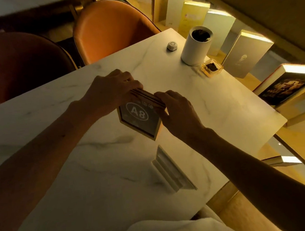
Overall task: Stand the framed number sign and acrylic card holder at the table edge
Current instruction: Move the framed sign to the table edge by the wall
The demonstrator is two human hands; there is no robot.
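We hold the framed number sign (139, 119) with both hands near the middle of the marble table (79, 178). Our left hand (112, 90) grips its far left corner, and our right hand (177, 113) closes on its right side; both hands are narrow around the frame. The frame looks stiff and rather light, with a glossy front that may be fragile, so we think the wooden sides are the best place to hold. The acrylic card holder (169, 171) lies nearer to us, close to the right table edge; it looks smooth and probably slippery. On the far right stand a white cylinder (195, 46) and a small glass dish (211, 67), well apart. Between them and the holder, the right edge has open room.
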